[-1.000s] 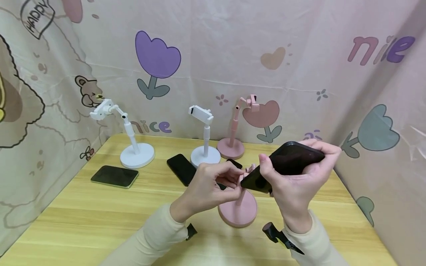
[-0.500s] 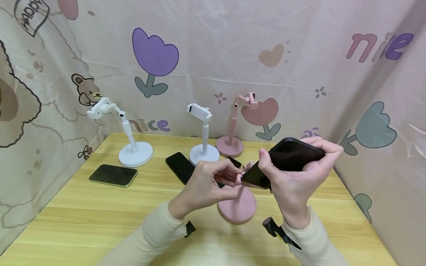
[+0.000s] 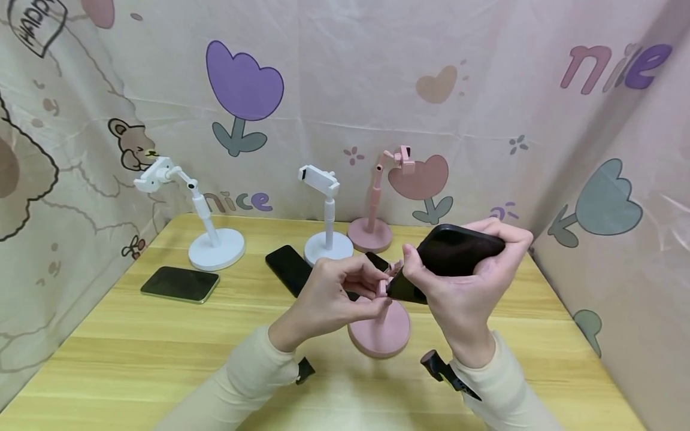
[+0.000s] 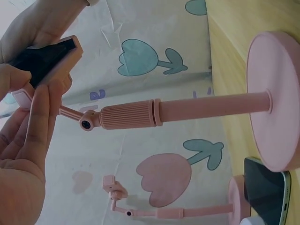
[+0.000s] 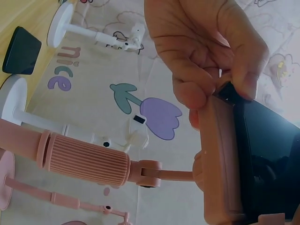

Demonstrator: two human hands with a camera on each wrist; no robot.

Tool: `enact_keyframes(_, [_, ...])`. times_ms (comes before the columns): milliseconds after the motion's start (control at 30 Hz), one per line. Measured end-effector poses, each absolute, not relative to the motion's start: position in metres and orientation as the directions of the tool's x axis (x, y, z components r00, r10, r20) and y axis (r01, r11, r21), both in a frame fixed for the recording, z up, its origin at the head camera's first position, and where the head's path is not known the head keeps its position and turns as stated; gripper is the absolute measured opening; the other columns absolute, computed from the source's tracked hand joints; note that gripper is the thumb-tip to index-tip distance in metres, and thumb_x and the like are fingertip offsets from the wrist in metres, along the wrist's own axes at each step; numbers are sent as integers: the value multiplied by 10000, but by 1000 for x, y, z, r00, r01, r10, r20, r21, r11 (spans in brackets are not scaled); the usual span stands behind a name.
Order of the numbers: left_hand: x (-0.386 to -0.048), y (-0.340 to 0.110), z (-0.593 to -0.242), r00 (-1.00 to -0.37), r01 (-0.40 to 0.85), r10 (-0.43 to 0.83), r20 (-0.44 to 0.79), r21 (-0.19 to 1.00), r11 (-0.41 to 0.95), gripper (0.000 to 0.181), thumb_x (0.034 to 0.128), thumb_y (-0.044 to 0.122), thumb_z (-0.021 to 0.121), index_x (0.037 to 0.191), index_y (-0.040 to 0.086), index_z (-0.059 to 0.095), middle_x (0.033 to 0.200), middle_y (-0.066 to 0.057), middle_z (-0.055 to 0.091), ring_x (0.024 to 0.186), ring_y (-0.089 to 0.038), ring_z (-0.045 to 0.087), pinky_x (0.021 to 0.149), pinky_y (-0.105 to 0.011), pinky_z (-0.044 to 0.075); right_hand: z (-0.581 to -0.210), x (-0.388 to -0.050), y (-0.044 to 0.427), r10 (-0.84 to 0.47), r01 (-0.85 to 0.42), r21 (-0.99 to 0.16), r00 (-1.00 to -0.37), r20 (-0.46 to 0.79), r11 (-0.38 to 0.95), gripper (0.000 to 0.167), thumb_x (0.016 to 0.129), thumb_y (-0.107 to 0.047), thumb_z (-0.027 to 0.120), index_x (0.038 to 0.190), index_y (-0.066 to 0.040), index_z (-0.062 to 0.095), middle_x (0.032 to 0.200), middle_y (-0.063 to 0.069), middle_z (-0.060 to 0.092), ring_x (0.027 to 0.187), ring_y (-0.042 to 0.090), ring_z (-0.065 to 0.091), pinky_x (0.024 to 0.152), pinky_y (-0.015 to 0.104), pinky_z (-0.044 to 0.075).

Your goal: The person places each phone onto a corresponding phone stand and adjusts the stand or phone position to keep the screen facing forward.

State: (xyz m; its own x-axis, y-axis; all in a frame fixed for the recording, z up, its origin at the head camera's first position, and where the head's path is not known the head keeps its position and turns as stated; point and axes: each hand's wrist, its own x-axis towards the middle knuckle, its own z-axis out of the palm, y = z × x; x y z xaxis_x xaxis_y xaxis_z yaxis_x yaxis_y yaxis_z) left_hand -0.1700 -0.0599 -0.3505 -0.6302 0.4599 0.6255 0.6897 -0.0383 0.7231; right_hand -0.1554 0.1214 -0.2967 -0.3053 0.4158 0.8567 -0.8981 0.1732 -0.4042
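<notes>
In the head view my right hand (image 3: 474, 287) holds a black phone (image 3: 458, 251), tilted, above the round base of a pink phone stand (image 3: 380, 332). The left hand (image 3: 339, 293) pinches one end of that stand's clamp between thumb and fingers, beside the phone's lower corner. Seen from the right wrist, the phone (image 5: 272, 159) lies against the pink clamp (image 5: 220, 164), with the left fingers (image 5: 187, 96) at the clamp's end. The left wrist view shows the stand's ribbed upright (image 4: 127, 115) below both hands. My palm hides part of the phone.
Behind the hands stand another pink phone stand (image 3: 370, 233) and two white ones, in the middle (image 3: 329, 245) and at the left (image 3: 215, 248). Dark phones lie on the wooden table: one at left (image 3: 180, 284), one at centre (image 3: 288, 269), one partly hidden (image 3: 376, 261).
My right hand and the black phone have shifted a little left, toward the left hand. A pink clamp end now shows at the left fingertips. The head view has shifted slightly.
</notes>
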Motion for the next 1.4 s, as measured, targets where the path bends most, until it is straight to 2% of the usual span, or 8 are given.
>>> enact_keyframes(267, [-172, -60, -351, -630, 689, 454, 630, 723, -48, 194, 844, -85, 821, 976, 26, 731, 918, -123, 781, 820, -78, 760, 725, -322, 684, -303, -156, 121, 360, -868, -443, -348, 866, 225, 687, 557, -36, 886, 1071, 62, 441, 967, -22, 539, 835, 139, 577, 818, 235, 454])
enact_keyframes(533, [-174, -58, -353, -617, 693, 466, 634, 718, -59, 193, 857, -75, 828, 1000, 16, 737, 929, -122, 785, 821, -85, 764, 727, -320, 683, -307, -155, 125, 287, -852, -478, -413, 864, 215, 710, 587, 7, 898, 1096, 109, 414, 974, -19, 559, 884, 159, 629, 814, 244, 517])
enact_keyframes(700, [-176, -60, -354, -607, 709, 459, 649, 703, -57, 193, 859, -59, 836, 1011, 11, 739, 910, -124, 793, 814, -103, 769, 718, -320, 682, -308, -152, 127, 225, -832, -524, -483, 846, 182, 693, 629, 84, 900, 1131, 59, 423, 978, -4, 579, 906, 173, 673, 816, 238, 556])
enact_keyframes(800, [-175, -62, -354, -604, 716, 451, 657, 696, -56, 188, 858, -57, 834, 1000, 18, 737, 900, -117, 797, 813, -108, 775, 722, -323, 682, -309, -151, 128, 192, -812, -555, -524, 830, 181, 713, 641, 110, 909, 1142, 68, 402, 989, 2, 586, 921, 179, 677, 814, 235, 558])
enact_keyframes(1067, [-175, -58, -355, -607, 697, 460, 648, 712, -83, 182, 861, -48, 842, 974, 40, 728, 902, -123, 792, 805, -105, 775, 722, -329, 681, -320, -146, 136, 144, -712, -618, -609, 780, 333, 807, 637, 65, 962, 1157, 128, 348, 997, -11, 566, 905, 149, 637, 791, 209, 520])
enact_keyframes(1233, [-176, -59, -354, -615, 688, 466, 636, 722, -77, 187, 862, -38, 849, 982, 42, 730, 908, -120, 793, 801, -99, 767, 707, -324, 677, -324, -146, 139, 129, -698, -626, -626, 769, 348, 825, 636, 64, 976, 1170, 120, 350, 981, -11, 557, 892, 162, 634, 789, 212, 523])
enact_keyframes(1333, [-175, -60, -353, -626, 681, 463, 627, 729, -67, 200, 857, -35, 859, 992, 46, 735, 912, -104, 797, 807, -97, 769, 710, -327, 679, -327, -148, 139, 112, -713, -621, -623, 774, 327, 842, 670, -4, 1003, 1177, 125, 343, 960, -8, 567, 889, 158, 644, 792, 213, 527])
enact_keyframes(1400, [-174, -60, -353, -641, 670, 457, 617, 740, -60, 214, 847, -32, 870, 992, 54, 739, 917, -92, 796, 807, -91, 767, 712, -332, 680, -329, -149, 140, 102, -729, -605, -608, 787, 320, 842, 763, -187, 1003, 1179, 129, 343, 954, -23, 569, 871, 133, 638, 777, 201, 518])
